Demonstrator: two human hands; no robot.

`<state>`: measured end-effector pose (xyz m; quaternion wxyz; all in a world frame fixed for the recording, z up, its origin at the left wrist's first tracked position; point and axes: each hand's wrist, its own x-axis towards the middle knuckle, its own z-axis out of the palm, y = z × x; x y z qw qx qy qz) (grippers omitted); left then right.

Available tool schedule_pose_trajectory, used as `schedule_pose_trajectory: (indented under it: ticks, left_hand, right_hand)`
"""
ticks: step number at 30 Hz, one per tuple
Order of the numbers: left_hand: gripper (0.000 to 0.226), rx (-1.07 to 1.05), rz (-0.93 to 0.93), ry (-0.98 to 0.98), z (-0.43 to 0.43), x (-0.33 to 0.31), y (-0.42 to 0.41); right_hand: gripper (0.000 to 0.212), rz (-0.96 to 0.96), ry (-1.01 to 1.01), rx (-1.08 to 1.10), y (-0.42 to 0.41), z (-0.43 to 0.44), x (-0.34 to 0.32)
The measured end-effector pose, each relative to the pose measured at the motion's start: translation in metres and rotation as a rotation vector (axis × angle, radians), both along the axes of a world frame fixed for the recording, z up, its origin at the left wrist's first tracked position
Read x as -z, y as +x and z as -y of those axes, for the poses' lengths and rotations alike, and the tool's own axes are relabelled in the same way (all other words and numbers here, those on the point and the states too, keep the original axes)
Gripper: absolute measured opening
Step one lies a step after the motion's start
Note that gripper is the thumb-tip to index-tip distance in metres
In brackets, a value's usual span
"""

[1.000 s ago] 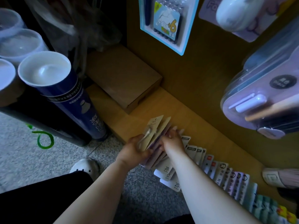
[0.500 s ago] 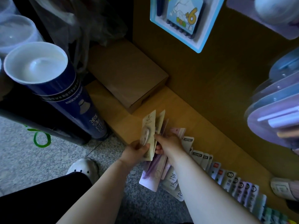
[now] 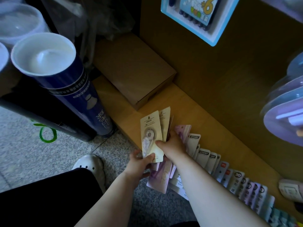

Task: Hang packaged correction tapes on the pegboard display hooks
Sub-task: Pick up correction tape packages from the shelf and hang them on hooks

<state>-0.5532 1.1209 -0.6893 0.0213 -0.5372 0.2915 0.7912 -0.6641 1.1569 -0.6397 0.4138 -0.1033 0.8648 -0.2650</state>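
- Left hand gripped the fanned tapes at their lower ends, thumb on the front one.
- Right hand pinched the tapes' right edge, just above that grip.

What I can't see
The front cream card-backed correction tape pack covers those fanned behind; I can't read its print. The blue-framed blister card runs off the top edge.

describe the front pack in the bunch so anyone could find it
Find the brown cardboard box on the low wooden ledge. Nearer than it, the left hand pinches the bottom of the front cream pack. Unlike the cream pack behind it and the purple packs below, its round tape wheel shows.
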Motion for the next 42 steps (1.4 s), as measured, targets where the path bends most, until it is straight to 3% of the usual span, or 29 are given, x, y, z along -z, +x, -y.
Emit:
schedule_pose_trajectory:
  ticks: [4, 8, 11, 17, 22, 27, 31, 33, 35, 38, 42]
  left_hand:
    - [0.044, 0.056, 0.105, -0.1, -0.004, 0.003, -0.005]
    - [0.034, 0.156, 0.254, -0.363, -0.002, -0.006, -0.011]
    - [0.04, 0.177, 0.272, -0.478, 0.004, -0.012, -0.016]
    - [0.042, 0.069, -0.001, -0.423, 0.017, -0.027, -0.023]
    - [0.048, 0.14, -0.302, -0.283, 0.021, -0.065, -0.004]
    - [0.083, 0.215, -0.535, -0.179, -0.004, -0.132, 0.034]
    - [0.05, 0.063, -0.536, -0.269, -0.036, -0.184, 0.069]
    - [0.037, -0.041, -0.523, -0.325, -0.05, -0.204, 0.089]
    - [0.029, -0.126, -0.544, -0.405, -0.065, -0.228, 0.105]
    - [0.027, -0.19, -0.593, -0.5, -0.082, -0.268, 0.12]
    - [0.028, -0.185, -0.685, -0.655, -0.096, -0.323, 0.127]
  right_hand:
    - [0.042, -0.02, 0.057, -0.004, 0.0, 0.001, 0.005]
    - [0.043, 0.1, -0.059, 0.122, -0.003, 0.001, 0.013]
    - [0.037, 0.21, -0.155, 0.193, -0.007, -0.001, 0.01]
    - [0.027, 0.279, -0.354, 0.25, -0.019, -0.007, -0.017]
    - [0.009, 0.283, -0.328, 0.142, -0.015, -0.025, -0.059]
    - [0.015, 0.312, -0.288, 0.014, 0.017, -0.065, -0.111]
    - [0.018, 0.277, -0.316, -0.023, 0.057, -0.091, -0.159]
    - [0.029, 0.28, -0.38, -0.036, 0.08, -0.101, -0.188]
    - [0.047, 0.166, -0.426, -0.06, 0.101, -0.111, -0.219]
    - [0.058, -0.104, -0.552, -0.061, 0.128, -0.125, -0.259]
    - [0.042, -0.422, -0.709, -0.034, 0.152, -0.143, -0.303]
